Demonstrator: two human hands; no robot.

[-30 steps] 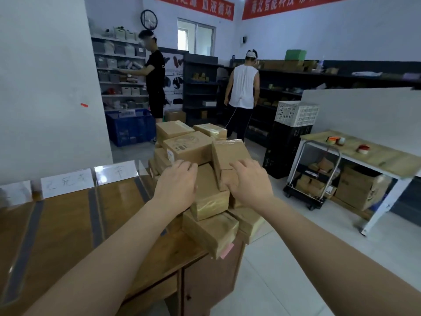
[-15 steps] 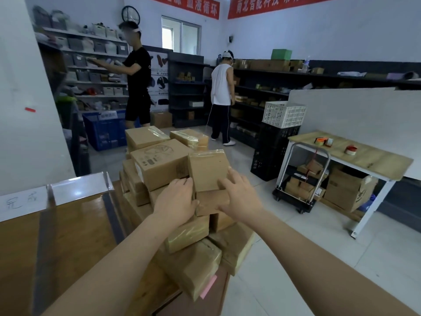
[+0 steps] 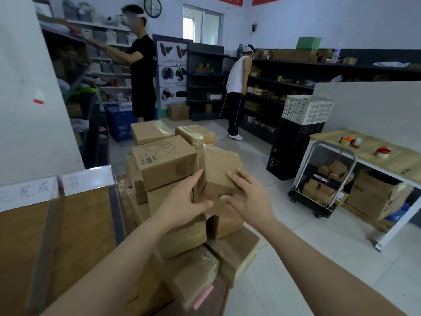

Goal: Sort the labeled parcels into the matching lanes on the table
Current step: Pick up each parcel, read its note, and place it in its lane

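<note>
A heap of taped brown cardboard parcels (image 3: 164, 165) is stacked at the right end of the wooden table (image 3: 75, 224). Both hands hold one small parcel (image 3: 219, 167) upright on top of the heap. My left hand (image 3: 184, 201) grips its left side with the thumb under the front. My right hand (image 3: 248, 197) grips its right side, fingers on the front face. Grey tape strips (image 3: 115, 213) divide the table into lanes. White handwritten lane cards (image 3: 27, 192) stand along the far edge. No label shows on the held parcel's face.
A person in black (image 3: 141, 71) reaches into shelves at the back left; another in white (image 3: 237, 92) stands at dark shelving. At right are black crates with a white basket (image 3: 306, 109), a trolley (image 3: 323, 179) with boxes, and a side table (image 3: 373, 151) with tape rolls.
Both hands have closed around the small upright parcel and raised it off the top of the heap. The view has swung to the right, so less of the table shows.
</note>
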